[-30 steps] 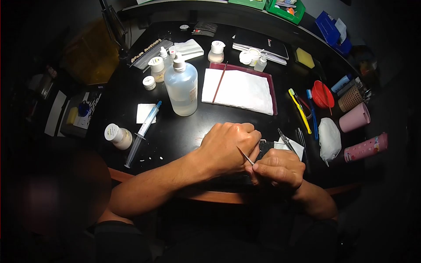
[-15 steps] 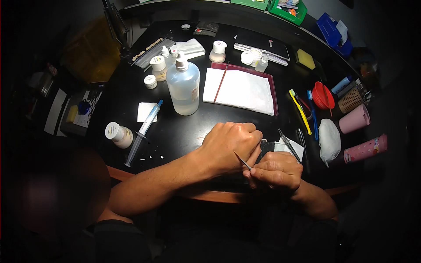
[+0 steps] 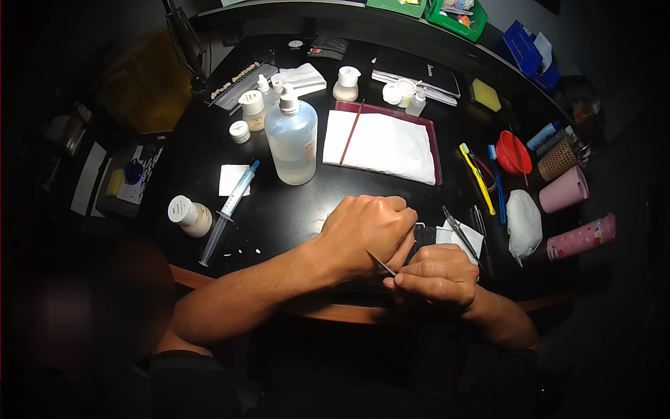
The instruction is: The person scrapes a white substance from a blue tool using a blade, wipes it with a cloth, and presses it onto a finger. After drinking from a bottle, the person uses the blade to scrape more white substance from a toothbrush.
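Note:
My left hand (image 3: 373, 227) is closed in a fist near the table's front edge, knuckles up. Whatever its fingers might hold is hidden underneath. Just to the right, my right hand (image 3: 441, 276) pinches a slim pointed tool (image 3: 381, 263) between thumb and fingers. The tool's tapered tip points up and left, in front of the left hand's back. A black pen-like tool (image 3: 458, 229) and a small white paper (image 3: 467, 234) lie beyond my right hand.
A large clear bottle (image 3: 292, 143), a syringe (image 3: 227, 216) and a powder jar (image 3: 190, 215) stand or lie left. A folded white tissue (image 3: 384, 143) bears a thin brush (image 3: 352, 133). Toothbrushes (image 3: 480, 183), a red bowl (image 3: 513, 153) and pink cups (image 3: 564, 190) are on the right.
The pointed tool in my right hand has shifted slightly left and down. My right hand has moved a little the same way; my left hand is nearly still.

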